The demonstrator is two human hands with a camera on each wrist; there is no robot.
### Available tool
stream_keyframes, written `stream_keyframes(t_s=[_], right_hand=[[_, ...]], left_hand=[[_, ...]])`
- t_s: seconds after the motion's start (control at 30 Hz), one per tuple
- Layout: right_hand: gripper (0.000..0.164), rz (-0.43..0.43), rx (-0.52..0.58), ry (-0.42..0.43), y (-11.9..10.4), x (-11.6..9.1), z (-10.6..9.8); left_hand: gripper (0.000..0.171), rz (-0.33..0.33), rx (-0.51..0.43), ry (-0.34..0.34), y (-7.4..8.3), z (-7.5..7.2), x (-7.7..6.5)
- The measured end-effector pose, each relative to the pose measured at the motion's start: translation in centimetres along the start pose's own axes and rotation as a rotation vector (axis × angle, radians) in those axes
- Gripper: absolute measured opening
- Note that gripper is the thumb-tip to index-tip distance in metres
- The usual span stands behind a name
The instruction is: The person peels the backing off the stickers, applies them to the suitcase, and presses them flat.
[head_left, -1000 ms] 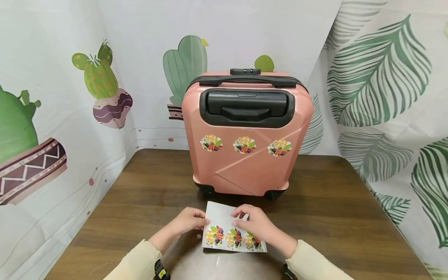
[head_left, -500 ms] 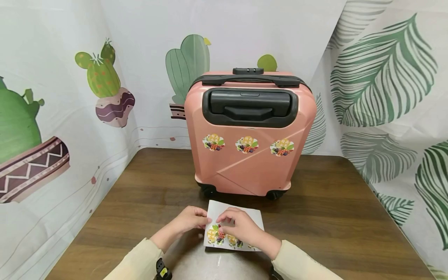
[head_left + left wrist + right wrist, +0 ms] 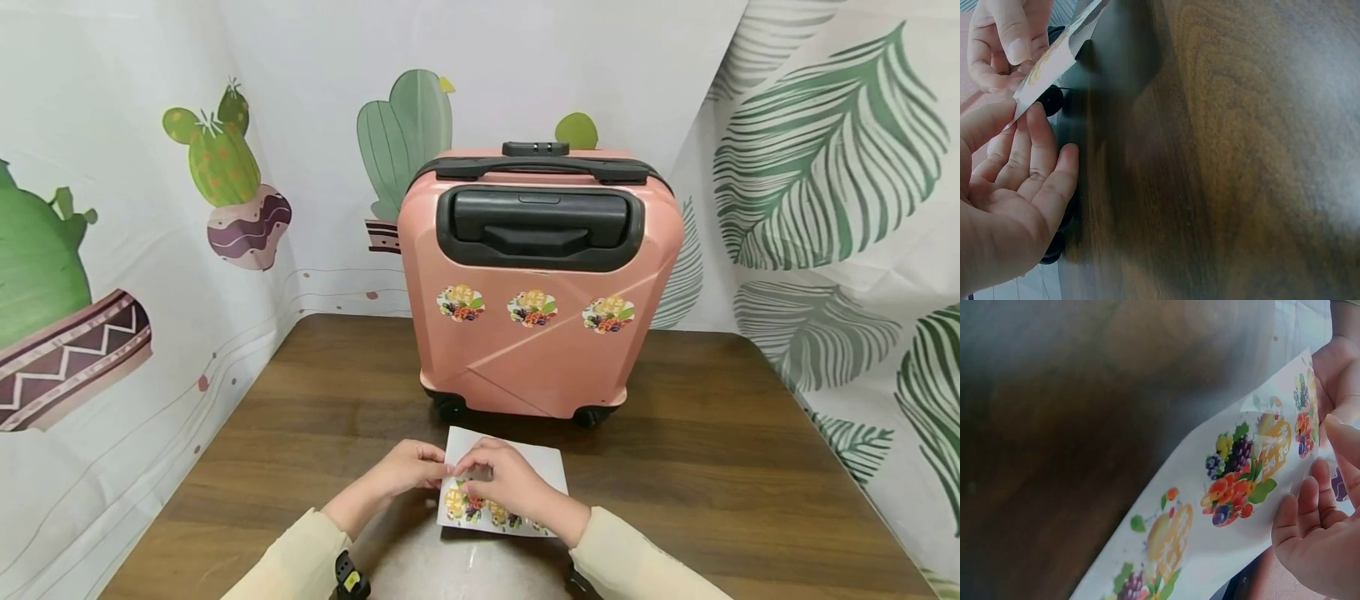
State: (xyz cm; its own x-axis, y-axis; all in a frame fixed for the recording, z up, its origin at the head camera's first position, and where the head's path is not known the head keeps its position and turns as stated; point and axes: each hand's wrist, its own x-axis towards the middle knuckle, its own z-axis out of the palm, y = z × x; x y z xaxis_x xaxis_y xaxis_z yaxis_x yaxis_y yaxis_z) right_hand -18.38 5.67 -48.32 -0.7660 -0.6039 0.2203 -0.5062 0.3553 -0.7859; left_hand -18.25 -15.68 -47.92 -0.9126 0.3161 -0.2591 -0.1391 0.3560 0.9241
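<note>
My left hand [image 3: 408, 467] pinches the left edge of a white sticker sheet [image 3: 542, 463], thumb on the printed face and fingers behind, as the left wrist view [image 3: 1013, 169] also has it. Three fruit stickers line the sheet's lower part. Bent over the leftmost sticker [image 3: 454, 502] is my right hand [image 3: 513, 482], its thumb and forefinger slightly apart at the print. It partly covers the other two in the head view. The right wrist view gives the middle sticker [image 3: 1235, 475] in full, with the right fingers [image 3: 1316, 512] close against the sheet.
Behind the sheet, a pink suitcase [image 3: 543, 358] with black handles stands on the brown wooden table [image 3: 322, 400]. Three matching fruit stickers [image 3: 532, 308] run in a row across its front. A white cloth backdrop [image 3: 315, 100] printed with cacti and leaves encloses the table.
My right hand has moved left across the sheet, from its right half to the leftmost sticker. My left hand keeps hold of the sheet's left edge. The head view has shifted slightly.
</note>
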Motion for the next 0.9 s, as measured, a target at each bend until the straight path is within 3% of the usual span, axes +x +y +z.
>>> stream_keyframes(t_s=[0.43, 0.7, 0.9], right_hand=[[0.015, 0.041, -0.014, -0.016, 0.34, 0.27, 0.70], [0.015, 0.035, -0.044, 0.006, 0.10, 0.32, 0.74], [0.015, 0.041, -0.042, 0.004, 0.14, 0.29, 0.72]], left_hand=[[0.027, -0.053, -0.064, -0.023, -0.16, -0.05, -0.02], [0.032, -0.051, -0.197, -0.102, -0.42, -0.47, -0.05], [0.032, -0.053, -0.224, -0.134, -0.44, -0.68, -0.06]])
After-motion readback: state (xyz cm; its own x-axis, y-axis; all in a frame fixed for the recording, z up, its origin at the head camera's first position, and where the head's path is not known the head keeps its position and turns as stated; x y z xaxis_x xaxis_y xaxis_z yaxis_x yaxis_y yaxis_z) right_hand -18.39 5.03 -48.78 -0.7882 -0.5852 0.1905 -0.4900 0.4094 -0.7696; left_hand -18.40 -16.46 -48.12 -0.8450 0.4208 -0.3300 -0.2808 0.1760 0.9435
